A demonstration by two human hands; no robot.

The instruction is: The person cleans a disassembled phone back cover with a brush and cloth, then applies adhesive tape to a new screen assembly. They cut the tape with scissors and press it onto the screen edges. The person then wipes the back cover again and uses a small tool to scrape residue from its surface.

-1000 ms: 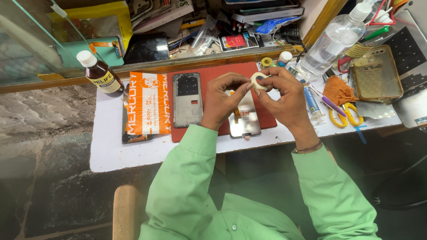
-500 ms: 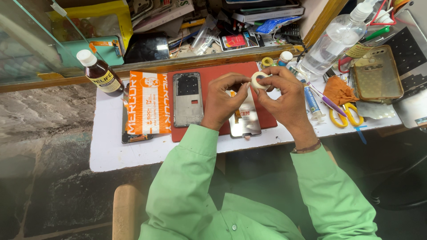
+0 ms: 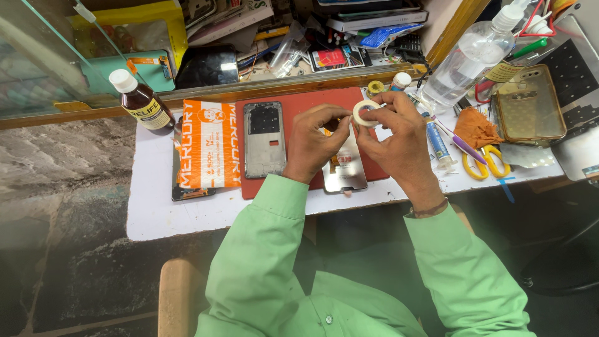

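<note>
The roll of white tape (image 3: 365,113) sat between the fingertips of both hands, held up just above the far edge of the red mat (image 3: 299,100). The right hand (image 3: 399,140) pinched it from the right, thumb and forefinger closed around its rim, so the roll stood out at the very tip of that grip rather than in the palm. The left hand (image 3: 315,143) came in from the other side, its fingers curled, with thumb and forefinger meeting at the roll's left edge; whether they gripped the roll itself or a loose end of tape could not be told.

Under the hands lay a phone back panel (image 3: 345,168) with its silvery inside face up, resting on the mat and partly hidden by the left hand. To its left on the mat lay a grey phone frame (image 3: 264,139), and beside that an orange printed packet (image 3: 210,145) on the white table (image 3: 156,212). A brown bottle with a white cap (image 3: 141,100) stood at the table's far left corner. To the right of the right hand were a small tube (image 3: 438,142), yellow-handled scissors (image 3: 485,162), an orange cloth (image 3: 475,128), a clear phone case (image 3: 529,103) and a clear plastic bottle (image 3: 471,56).
</note>
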